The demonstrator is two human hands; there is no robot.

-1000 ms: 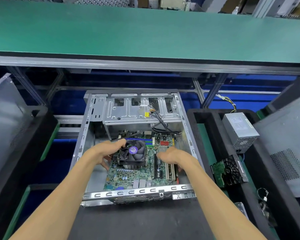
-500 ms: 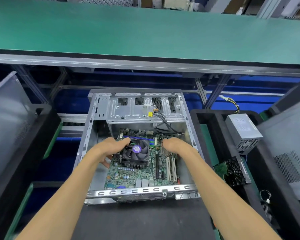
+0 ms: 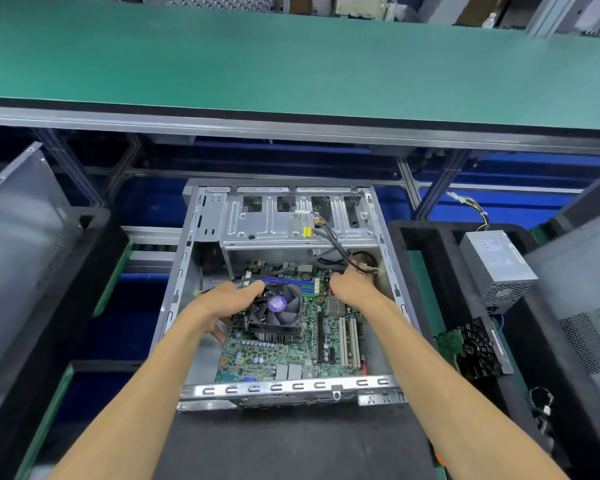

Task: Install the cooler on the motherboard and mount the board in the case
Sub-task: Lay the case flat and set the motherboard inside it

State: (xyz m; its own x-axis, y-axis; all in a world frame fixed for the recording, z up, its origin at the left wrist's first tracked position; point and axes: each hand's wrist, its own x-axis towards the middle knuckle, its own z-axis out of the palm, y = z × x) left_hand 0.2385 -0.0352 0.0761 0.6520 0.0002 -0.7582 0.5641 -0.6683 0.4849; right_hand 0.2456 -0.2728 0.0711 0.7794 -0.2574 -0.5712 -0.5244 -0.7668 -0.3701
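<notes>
Gripping the cooler (image 3: 275, 311) by its far-left corner, the left hand (image 3: 227, 301) curls its fingers over the fan frame, while the motherboard (image 3: 291, 341) lies flat on the floor of the open case (image 3: 284, 388), its long axis running from the near rail toward the drive cage. At the board's far-right corner the right hand (image 3: 352, 289) seems closed near the black cables (image 3: 340, 252), but I cannot tell if it holds them. The purple fan label is not readable.
</notes>
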